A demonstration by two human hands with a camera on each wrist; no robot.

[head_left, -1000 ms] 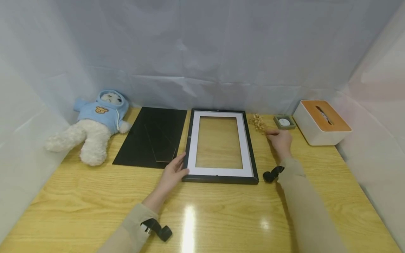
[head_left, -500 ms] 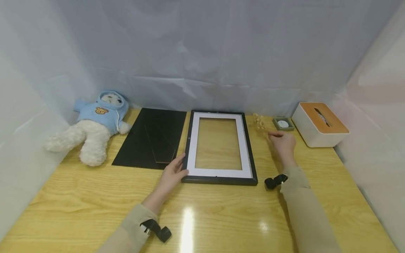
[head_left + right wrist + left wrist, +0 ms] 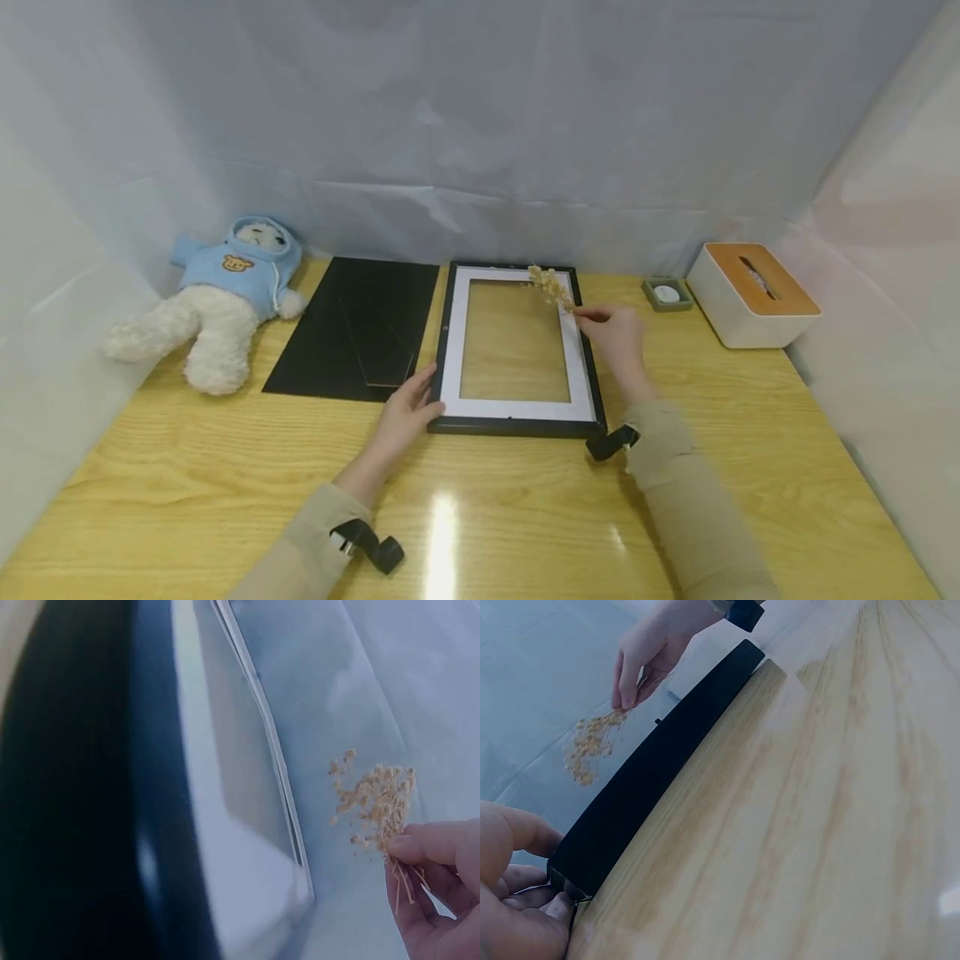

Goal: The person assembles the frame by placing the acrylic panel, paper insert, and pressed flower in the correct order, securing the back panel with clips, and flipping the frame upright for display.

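My right hand [image 3: 615,337] pinches a small bunch of dried flowers [image 3: 550,286] by its thin stems, over the upper right of a black picture frame [image 3: 517,427]. Tan flower heads [image 3: 379,799] and stem ends stick out from between thumb and fingers in the right wrist view. The frame lies on the table with a white mat [image 3: 517,408] inside it, and wood grain shows through the mat's opening. My left hand [image 3: 407,414] grips the frame's near left corner. Seen from the left wrist, its thumb and fingers [image 3: 532,838] sit around that corner.
A black backing board [image 3: 352,329] lies left of the frame. Beyond it is a plush toy [image 3: 240,275] in a blue hoodie. To the right are a small greenish box [image 3: 667,296] with a white disc and a white tissue box [image 3: 750,304] with an orange lid.
My right hand has carried the dried flowers left, from the tabletop beside the frame to over its upper right side. The left hand has stayed at the frame's corner.
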